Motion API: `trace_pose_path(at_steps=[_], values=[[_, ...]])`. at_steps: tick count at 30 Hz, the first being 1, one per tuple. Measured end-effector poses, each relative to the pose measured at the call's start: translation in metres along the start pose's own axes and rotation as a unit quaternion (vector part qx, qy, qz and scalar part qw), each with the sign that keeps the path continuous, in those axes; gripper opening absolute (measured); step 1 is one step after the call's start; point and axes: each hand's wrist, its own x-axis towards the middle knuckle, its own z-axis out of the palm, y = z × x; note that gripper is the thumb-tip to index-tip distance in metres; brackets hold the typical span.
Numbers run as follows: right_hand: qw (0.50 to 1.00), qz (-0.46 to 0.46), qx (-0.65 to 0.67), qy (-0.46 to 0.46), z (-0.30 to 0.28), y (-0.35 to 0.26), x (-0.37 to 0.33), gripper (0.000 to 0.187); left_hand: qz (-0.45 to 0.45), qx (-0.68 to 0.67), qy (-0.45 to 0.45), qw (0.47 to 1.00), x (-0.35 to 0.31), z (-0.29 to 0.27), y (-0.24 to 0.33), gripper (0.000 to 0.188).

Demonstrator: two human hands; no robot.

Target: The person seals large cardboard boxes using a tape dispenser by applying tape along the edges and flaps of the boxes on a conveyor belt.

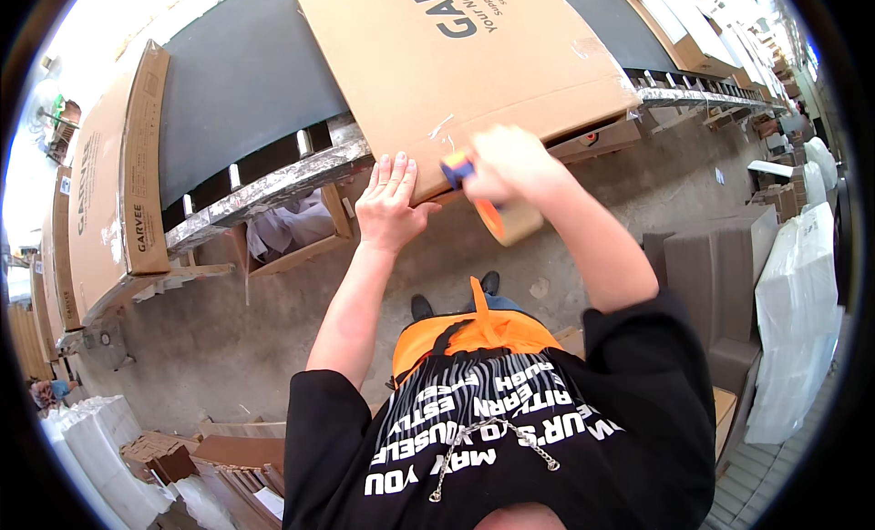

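A large brown cardboard carton lies on the conveyor in front of me. My left hand rests flat on its near left corner, fingers stretched out together and pointing away from me. My right hand, smeared by motion, is closed round a tape dispenser at the carton's near edge. The dispenser has a blue and yellow head and an orange hub with a roll of tape. Its head is near the carton's edge; whether it touches cannot be made out. A dark gap shows under the carton's lid edge to the right.
The dark conveyor belt runs left to right, with a worn metal side rail. More cartons stand at the left. Under the rail is an open wooden crate with pale wrapping. Grey foam blocks and white sheets are stacked at the right.
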Motion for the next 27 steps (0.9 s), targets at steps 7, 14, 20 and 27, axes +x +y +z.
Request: trace_pose_path(at_steps=[7, 14, 20, 27], values=[[1.000, 0.017, 0.013, -0.006, 0.091, -0.010, -0.004, 0.028, 0.013, -0.002, -0.008, 1.000, 0.008, -0.011, -0.001, 0.073], [0.977, -0.126, -0.149, -0.089, 0.207, 0.047, -0.003, 0.023, 0.025, 0.076, -0.084, 0.993, 0.004, -0.019, 0.001, 0.079], [0.961, 0.134, 0.241, 0.019, 0.278, 0.194, -0.056, 0.050, 0.026, 0.177, -0.210, 0.961, 0.048, 0.002, 0.098, 0.093], [0.759, 0.313, 0.535, 0.199, 0.274, 0.363, -0.048, 0.067, 0.159, 0.082, -0.207, 0.962, 0.214, 0.168, 0.261, 0.113]])
